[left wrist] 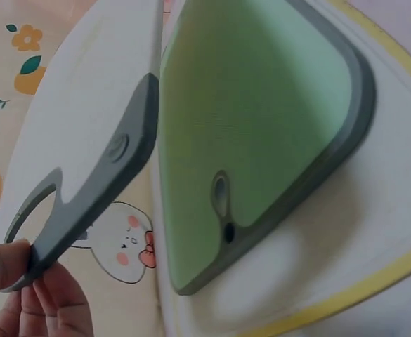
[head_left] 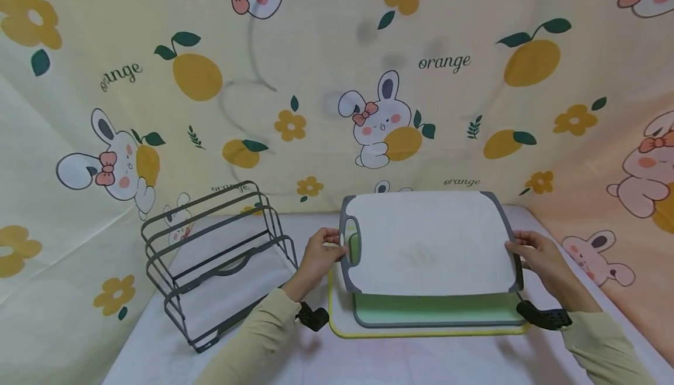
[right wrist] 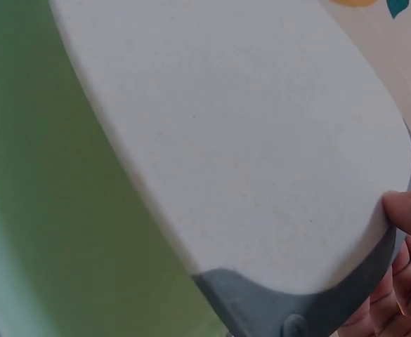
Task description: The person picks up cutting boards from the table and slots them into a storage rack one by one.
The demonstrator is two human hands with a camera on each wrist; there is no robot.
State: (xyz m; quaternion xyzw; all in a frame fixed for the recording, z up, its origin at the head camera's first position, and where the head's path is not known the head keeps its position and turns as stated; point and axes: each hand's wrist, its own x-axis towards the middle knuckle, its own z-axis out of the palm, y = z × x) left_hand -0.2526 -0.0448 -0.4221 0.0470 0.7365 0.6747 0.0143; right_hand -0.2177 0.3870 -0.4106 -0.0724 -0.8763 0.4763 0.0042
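Note:
Both hands hold a white cutting board (head_left: 426, 239) with grey edges, raised and tilted above a stack of boards. My left hand (head_left: 316, 259) pinches its grey handle end, thumb in front and fingers behind, as the left wrist view also shows. At the opposite short edge, my right hand (head_left: 544, 262) pinches the grey rim between thumb and fingers. Underneath lies a green cutting board (head_left: 437, 309) with a grey rim, partly covered in the head view. That one rests on a larger white board with a yellow edge (head_left: 421, 334).
A dark grey wire rack (head_left: 226, 268) with several parallel bars stands on the table at left. The pale tabletop (head_left: 358, 361) extends toward the front. A printed cloth (head_left: 316, 40) with rabbits and oranges hangs behind and at the sides.

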